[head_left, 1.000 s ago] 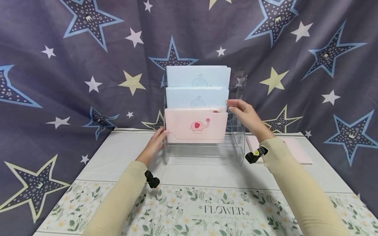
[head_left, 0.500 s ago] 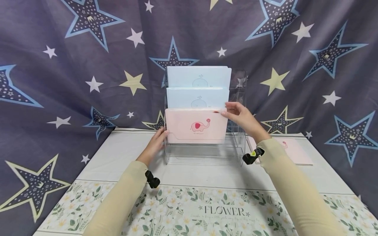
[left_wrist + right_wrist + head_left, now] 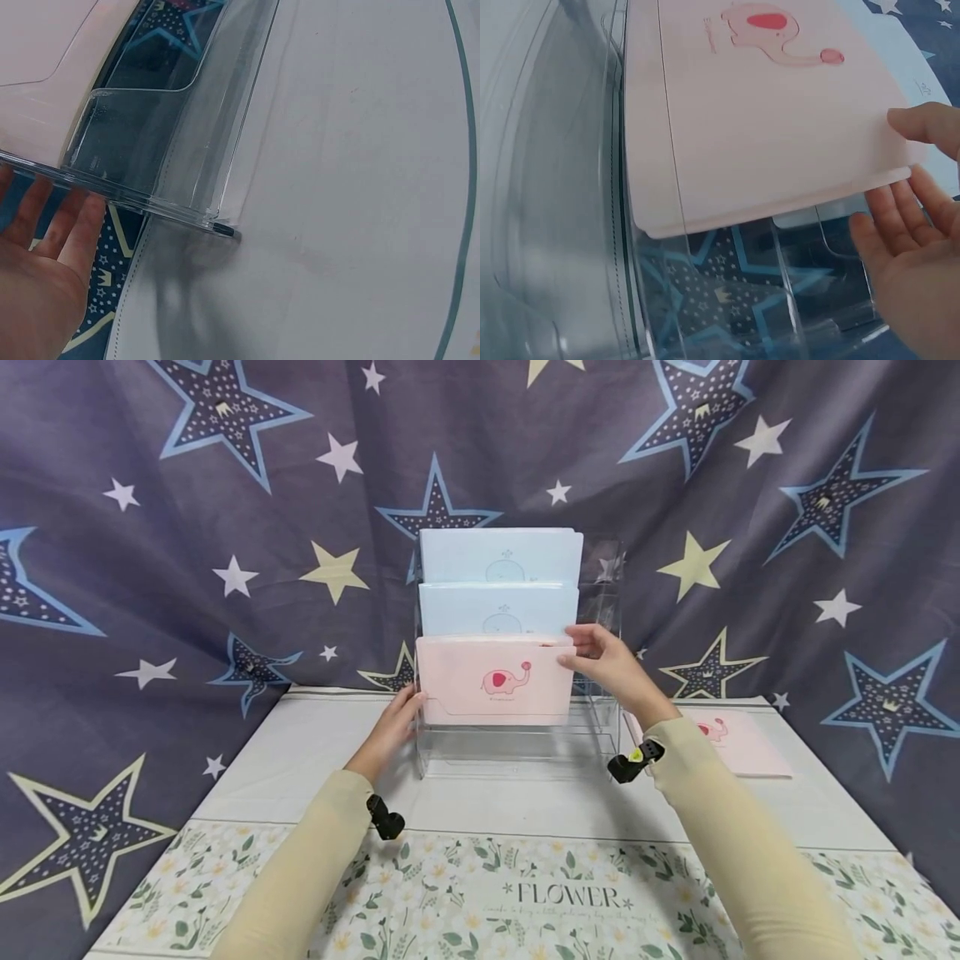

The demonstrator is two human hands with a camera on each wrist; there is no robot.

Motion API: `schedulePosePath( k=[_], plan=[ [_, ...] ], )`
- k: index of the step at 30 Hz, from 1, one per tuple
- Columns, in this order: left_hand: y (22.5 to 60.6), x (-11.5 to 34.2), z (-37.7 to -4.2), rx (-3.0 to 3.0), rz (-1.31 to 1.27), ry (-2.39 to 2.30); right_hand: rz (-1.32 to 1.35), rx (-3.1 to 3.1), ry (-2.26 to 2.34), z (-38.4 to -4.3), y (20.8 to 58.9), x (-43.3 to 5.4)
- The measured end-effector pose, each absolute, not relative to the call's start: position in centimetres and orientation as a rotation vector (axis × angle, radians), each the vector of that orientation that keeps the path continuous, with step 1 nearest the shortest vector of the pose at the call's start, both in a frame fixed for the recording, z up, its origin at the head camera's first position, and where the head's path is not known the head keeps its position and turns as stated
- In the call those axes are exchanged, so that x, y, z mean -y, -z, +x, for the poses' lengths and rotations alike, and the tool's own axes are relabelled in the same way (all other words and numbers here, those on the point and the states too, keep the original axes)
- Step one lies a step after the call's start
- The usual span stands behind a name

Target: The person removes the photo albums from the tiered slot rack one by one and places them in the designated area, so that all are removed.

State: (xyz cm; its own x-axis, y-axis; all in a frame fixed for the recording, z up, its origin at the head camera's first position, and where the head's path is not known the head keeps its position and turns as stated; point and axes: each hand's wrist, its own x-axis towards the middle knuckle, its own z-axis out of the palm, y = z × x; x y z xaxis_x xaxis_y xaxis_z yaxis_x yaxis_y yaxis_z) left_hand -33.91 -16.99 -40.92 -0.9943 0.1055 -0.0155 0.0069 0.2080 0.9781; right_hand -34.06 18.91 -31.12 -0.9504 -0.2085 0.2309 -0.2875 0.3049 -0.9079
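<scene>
A clear acrylic tiered rack [image 3: 517, 747] stands upright on the table. In its front tier sits a small stack of pink elephant notebooks [image 3: 480, 685]; light blue whale notebooks [image 3: 465, 606] fill the two tiers behind. My left hand [image 3: 390, 729] rests its fairly straight fingers against the rack's left side; the left wrist view shows the fingertips on the outer panel, the thumb hidden. At the right edge of the pink stack, my right hand [image 3: 618, 668] has its thumb on the front face and its fingers behind the edge, pinching the pink notebooks.
More pink elephant notebooks [image 3: 750, 752] lie flat on the table right of the rack, partly behind the right sleeve. A floral printed cloth [image 3: 420, 893] covers the table's front. A dark starry curtain [image 3: 495, 443] hangs close behind the rack.
My right hand has moved slightly left and down, from beside the rack onto the right edge of the pink notebooks. The left hand has stayed at the rack's left side.
</scene>
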Motion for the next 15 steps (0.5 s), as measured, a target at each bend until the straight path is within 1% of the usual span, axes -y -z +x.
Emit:
schedulePosePath(
  k=[6,10,15],
  plan=[
    [41.0,17.1,-33.9,-2.375,0.119,-1.933,0.499,2.592,-1.858,-34.0,32.4,-17.9],
    [40.8,17.0,-33.8,-2.369,0.114,-1.942,0.460,2.568,-2.013,-34.0,33.3,-17.5],
    [40.8,16.9,-33.8,-2.388,0.103,-1.930,0.412,2.544,-2.086,-34.0,34.2,-17.0]
  ],
)
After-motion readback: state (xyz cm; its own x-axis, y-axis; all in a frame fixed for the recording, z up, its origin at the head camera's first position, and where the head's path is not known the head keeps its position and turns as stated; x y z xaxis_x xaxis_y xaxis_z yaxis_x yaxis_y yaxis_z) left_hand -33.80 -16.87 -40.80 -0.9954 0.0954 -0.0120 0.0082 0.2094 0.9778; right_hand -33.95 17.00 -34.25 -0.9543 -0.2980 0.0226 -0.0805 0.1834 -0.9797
